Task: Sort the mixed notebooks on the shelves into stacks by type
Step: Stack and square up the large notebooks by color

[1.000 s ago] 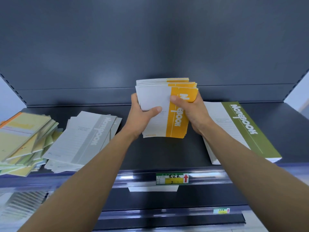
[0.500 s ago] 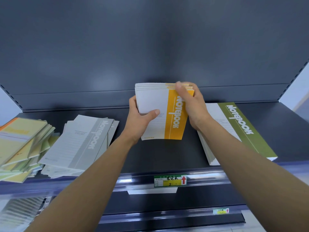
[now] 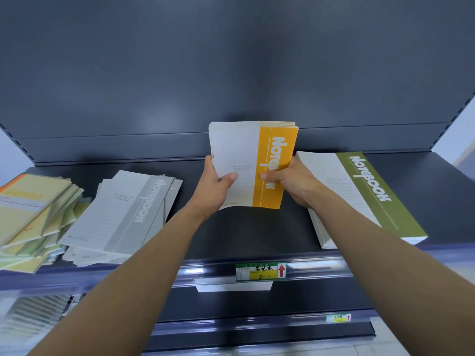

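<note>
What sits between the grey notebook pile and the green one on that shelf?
In the head view, the yellow notebooks, gripped by the left hand and right hand, and bare dark shelf.

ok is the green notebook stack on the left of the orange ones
No, the green stack lies right of the orange notebooks.

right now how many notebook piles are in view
4: yellow pile far left, grey pile beside it, orange stack held by left hand and right hand at centre, green stack at right. More may sit on the lower shelf.
</note>
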Demonstrator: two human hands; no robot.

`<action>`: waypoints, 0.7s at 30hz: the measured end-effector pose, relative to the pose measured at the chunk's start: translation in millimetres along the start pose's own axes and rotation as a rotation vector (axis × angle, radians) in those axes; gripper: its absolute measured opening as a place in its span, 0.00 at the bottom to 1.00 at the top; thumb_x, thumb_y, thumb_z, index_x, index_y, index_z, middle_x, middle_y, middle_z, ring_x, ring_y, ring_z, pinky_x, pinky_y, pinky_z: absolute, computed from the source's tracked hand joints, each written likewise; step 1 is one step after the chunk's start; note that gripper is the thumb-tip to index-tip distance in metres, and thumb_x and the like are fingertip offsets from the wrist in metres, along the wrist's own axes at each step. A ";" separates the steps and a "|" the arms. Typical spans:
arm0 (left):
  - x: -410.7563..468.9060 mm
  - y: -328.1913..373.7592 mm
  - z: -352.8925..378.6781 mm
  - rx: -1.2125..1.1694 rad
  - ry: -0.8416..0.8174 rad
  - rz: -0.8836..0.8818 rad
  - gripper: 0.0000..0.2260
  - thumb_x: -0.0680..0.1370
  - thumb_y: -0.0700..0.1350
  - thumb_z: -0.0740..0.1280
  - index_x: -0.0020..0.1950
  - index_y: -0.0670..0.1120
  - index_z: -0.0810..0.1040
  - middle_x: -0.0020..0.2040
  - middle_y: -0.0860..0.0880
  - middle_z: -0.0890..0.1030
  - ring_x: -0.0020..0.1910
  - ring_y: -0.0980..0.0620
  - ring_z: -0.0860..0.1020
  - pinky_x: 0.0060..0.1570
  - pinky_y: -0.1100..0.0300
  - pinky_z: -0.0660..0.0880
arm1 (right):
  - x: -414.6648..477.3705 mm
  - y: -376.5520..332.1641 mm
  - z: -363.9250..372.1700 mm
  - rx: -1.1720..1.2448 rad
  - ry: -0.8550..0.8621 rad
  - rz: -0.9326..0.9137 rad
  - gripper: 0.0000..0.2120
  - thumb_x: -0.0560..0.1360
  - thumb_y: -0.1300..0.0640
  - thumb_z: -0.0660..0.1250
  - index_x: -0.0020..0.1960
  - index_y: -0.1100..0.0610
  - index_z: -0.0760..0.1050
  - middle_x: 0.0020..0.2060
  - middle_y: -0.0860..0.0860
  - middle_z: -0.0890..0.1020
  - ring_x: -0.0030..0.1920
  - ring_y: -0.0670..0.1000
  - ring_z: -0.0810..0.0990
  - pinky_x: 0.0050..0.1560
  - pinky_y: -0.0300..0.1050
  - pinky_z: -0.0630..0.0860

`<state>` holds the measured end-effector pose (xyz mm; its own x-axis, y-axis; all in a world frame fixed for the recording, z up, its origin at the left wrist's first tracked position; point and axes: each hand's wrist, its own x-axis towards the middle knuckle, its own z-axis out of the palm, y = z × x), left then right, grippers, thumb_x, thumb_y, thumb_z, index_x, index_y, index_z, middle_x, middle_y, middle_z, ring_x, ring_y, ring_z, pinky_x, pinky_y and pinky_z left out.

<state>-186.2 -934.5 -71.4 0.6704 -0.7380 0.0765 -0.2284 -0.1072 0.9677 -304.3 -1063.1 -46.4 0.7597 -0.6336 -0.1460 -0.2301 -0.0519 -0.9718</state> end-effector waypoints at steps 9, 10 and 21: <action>22.0 7.8 2.3 0.065 -0.062 -0.448 0.18 0.79 0.45 0.64 0.66 0.41 0.67 0.59 0.46 0.77 0.54 0.47 0.77 0.47 0.53 0.75 | 8.4 -8.8 -0.8 -0.228 0.053 0.273 0.15 0.72 0.60 0.71 0.58 0.59 0.74 0.52 0.53 0.81 0.52 0.55 0.80 0.54 0.52 0.76; 19.0 5.3 5.2 0.097 -0.089 -0.488 0.18 0.79 0.45 0.64 0.66 0.41 0.67 0.59 0.45 0.78 0.54 0.46 0.78 0.46 0.52 0.75 | 5.2 -5.6 -0.4 -0.284 0.038 0.314 0.14 0.72 0.60 0.71 0.56 0.59 0.73 0.51 0.53 0.80 0.51 0.55 0.80 0.51 0.51 0.75; 7.1 -18.9 22.4 0.487 -0.149 -0.529 0.20 0.74 0.45 0.69 0.62 0.40 0.70 0.63 0.41 0.73 0.58 0.43 0.74 0.59 0.47 0.74 | -2.5 22.6 0.5 -0.631 -0.002 0.446 0.18 0.70 0.55 0.74 0.56 0.60 0.73 0.53 0.56 0.80 0.52 0.57 0.80 0.51 0.52 0.79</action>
<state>-192.9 -952.7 -94.5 0.6829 -0.5843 -0.4384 -0.2117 -0.7327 0.6468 -311.1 -1062.3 -68.0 0.5148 -0.6964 -0.5000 -0.8172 -0.2224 -0.5317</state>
